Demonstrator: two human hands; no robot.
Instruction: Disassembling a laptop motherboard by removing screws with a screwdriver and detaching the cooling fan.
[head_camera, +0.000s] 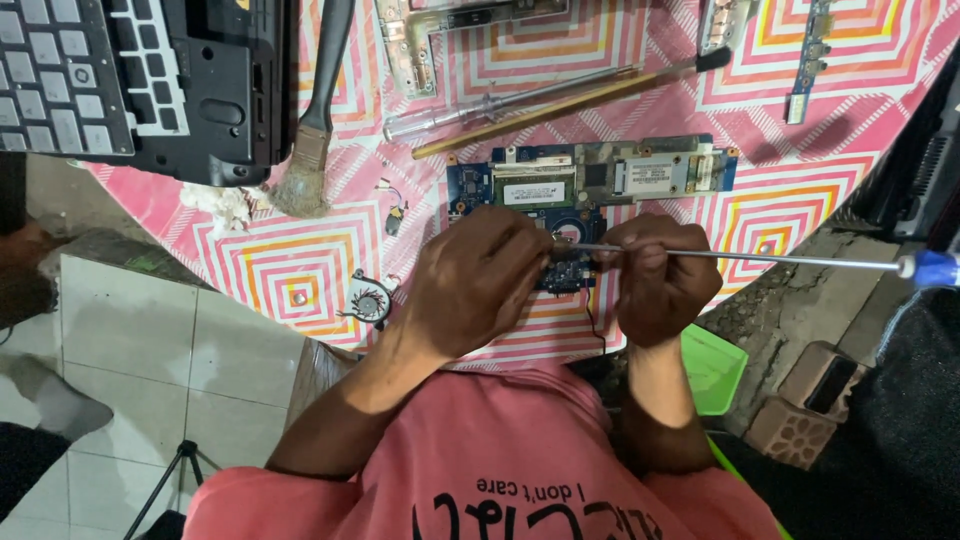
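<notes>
Hands met at the near edge of a blue circuit board that lay flat on a round table with a pink, orange and white square pattern; the left hand was curled over the board's lower part, fingers closed, though what it pinched was hidden; the right hand was clamped around the metal shaft of a long screwdriver, whose blue handle pointed off to the right and whose tip lay between the two hands; a small fan sat just left of the left wrist; a paintbrush, a dismantled laptop and a wooden stick lay farther back.
</notes>
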